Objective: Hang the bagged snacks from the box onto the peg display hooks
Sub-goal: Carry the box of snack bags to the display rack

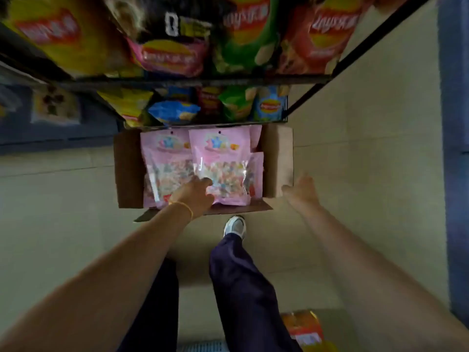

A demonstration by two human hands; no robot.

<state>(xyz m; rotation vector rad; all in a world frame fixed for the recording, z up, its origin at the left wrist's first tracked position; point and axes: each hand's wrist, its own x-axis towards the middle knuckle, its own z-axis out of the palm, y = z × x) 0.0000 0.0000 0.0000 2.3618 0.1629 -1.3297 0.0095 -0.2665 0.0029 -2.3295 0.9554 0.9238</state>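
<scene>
Left hand taking a snack bag from the box

Left fingers (203, 182) curl onto the near edge of a pink clear-windowed snack bag (223, 168) in the brown cardboard box (127, 168) on the floor; right hand (302, 188) hovers relaxed, empty. Best to pinch firmly and lift only one.

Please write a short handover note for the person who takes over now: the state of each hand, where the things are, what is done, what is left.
Left hand: fingers curled on the lower part of the front pink snack bag, in the cardboard box on the floor.
Right hand: open, at the box's right flap.
Done: no pink bag seen hung.
Left: lift the bags out and hang them on the hooks; several bags lie in the box.
</scene>
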